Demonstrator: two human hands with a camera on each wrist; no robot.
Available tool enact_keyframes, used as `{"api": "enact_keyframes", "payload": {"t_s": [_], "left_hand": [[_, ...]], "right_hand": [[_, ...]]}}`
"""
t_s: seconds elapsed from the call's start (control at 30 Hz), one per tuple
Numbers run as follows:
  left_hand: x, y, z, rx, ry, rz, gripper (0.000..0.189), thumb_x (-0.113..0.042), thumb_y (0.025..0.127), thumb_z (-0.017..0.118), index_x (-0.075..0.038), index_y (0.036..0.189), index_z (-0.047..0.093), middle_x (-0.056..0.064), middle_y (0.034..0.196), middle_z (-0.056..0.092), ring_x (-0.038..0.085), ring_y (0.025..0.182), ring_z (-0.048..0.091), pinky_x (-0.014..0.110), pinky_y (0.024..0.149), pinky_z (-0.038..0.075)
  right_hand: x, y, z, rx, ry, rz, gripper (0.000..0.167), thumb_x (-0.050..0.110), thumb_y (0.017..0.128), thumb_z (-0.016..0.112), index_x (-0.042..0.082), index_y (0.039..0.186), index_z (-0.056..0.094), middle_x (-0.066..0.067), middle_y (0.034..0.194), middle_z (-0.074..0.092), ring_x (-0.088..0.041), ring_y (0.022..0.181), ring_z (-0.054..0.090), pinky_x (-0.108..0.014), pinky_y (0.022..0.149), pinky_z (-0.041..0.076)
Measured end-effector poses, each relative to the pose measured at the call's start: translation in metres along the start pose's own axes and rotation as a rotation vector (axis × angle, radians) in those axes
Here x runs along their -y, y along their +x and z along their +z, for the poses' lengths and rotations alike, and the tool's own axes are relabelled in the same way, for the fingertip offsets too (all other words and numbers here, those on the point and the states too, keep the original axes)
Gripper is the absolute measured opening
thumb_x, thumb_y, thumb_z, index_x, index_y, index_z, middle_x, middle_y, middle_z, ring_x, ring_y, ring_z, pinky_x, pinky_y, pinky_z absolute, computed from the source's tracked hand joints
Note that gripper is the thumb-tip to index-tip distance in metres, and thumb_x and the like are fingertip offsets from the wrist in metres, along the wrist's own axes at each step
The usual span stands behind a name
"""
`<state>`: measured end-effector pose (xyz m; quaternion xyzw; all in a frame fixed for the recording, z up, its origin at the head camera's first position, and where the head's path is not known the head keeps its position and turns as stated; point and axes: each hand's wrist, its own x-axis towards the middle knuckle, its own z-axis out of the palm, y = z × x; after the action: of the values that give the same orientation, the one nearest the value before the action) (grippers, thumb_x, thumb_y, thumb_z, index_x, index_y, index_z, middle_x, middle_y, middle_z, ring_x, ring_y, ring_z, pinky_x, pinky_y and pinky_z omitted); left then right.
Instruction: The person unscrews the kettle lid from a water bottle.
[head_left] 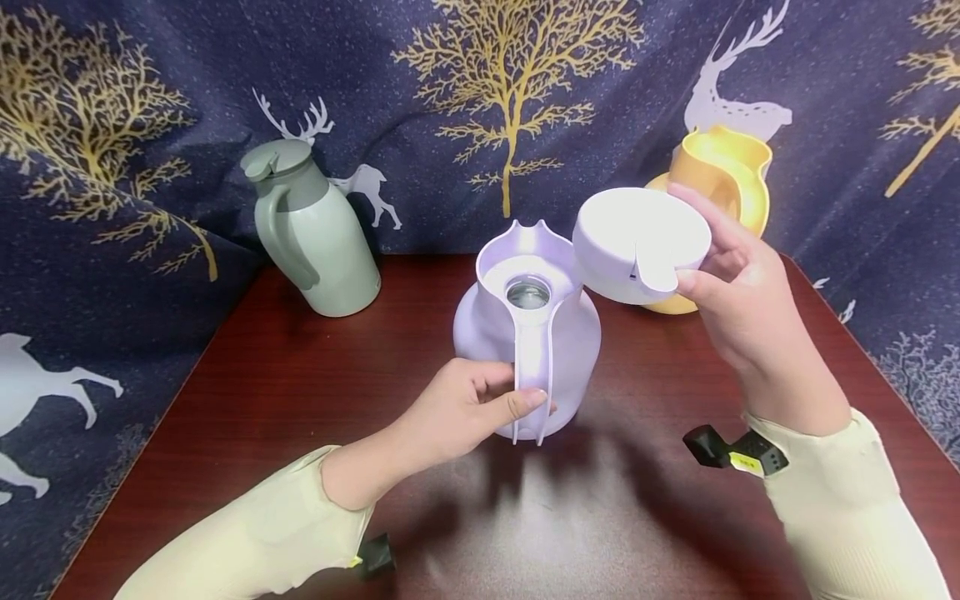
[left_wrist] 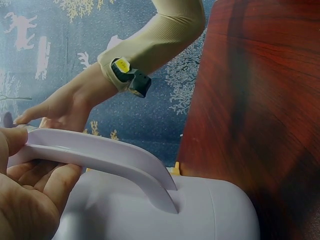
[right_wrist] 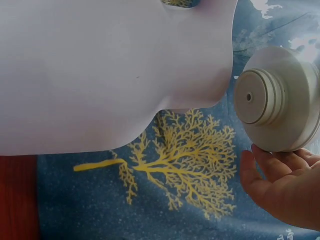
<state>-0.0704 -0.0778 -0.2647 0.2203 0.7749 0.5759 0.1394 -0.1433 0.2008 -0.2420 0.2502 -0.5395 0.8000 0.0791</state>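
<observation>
From afar, I grip the lilac jug (head_left: 573,358) by its handle (head_left: 533,350) with my left hand (head_left: 461,408), seemingly steadying it on the surface (head_left: 300,400), while my right hand (head_left: 753,304) pinches the lid (head_left: 637,242) aside, leaving the mouth (head_left: 528,293) uncovered.

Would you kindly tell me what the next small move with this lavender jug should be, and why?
Perhaps the right hand should bring the lid over the mouth of the lavender jug, stopper downward: the mouth is uncovered, the lid is held just beside it, and the left hand grips the handle.
</observation>
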Motion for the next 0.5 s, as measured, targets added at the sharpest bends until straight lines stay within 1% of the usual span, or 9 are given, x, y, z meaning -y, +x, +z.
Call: {"api": "enact_keyframes", "payload": {"t_s": [0.2, 0.37, 0.5], "left_hand": [[0.0, 0.0, 0.0, 0.005, -0.017, 0.003, 0.024, -0.014, 0.098, 0.066, 0.005, 0.111, 0.075, 0.02, 0.1, 0.079, 0.004, 0.086, 0.072, 0.033, 0.081, 0.064], [0.001, 0.0, 0.0, 0.002, -0.016, -0.004, 0.025, -0.014, 0.098, 0.066, 0.005, 0.111, 0.075, 0.02, 0.1, 0.079, 0.003, 0.086, 0.071, 0.031, 0.081, 0.064], [0.0, 0.0, 0.0, -0.007, 0.005, 0.001, 0.024, -0.014, 0.098, 0.066, 0.005, 0.111, 0.075, 0.02, 0.099, 0.079, 0.003, 0.086, 0.071, 0.031, 0.081, 0.064]], "right_hand": [[-0.002, -0.006, -0.008, 0.006, 0.056, -0.007, 0.068, -0.007, 0.085, 0.075, -0.004, 0.148, 0.049, -0.008, 0.125, 0.07, -0.013, 0.112, 0.064, -0.021, 0.096, 0.055], [-0.003, -0.012, -0.015, -0.009, 0.031, 0.02, 0.069, -0.007, 0.082, 0.079, -0.001, 0.146, 0.053, -0.008, 0.128, 0.068, -0.015, 0.114, 0.062, -0.022, 0.093, 0.056], [-0.008, -0.018, -0.023, -0.007, 0.029, 0.027, 0.067, -0.009, 0.082, 0.078, 0.002, 0.144, 0.056, -0.007, 0.131, 0.064, -0.015, 0.114, 0.062, -0.022, 0.091, 0.056]]}}
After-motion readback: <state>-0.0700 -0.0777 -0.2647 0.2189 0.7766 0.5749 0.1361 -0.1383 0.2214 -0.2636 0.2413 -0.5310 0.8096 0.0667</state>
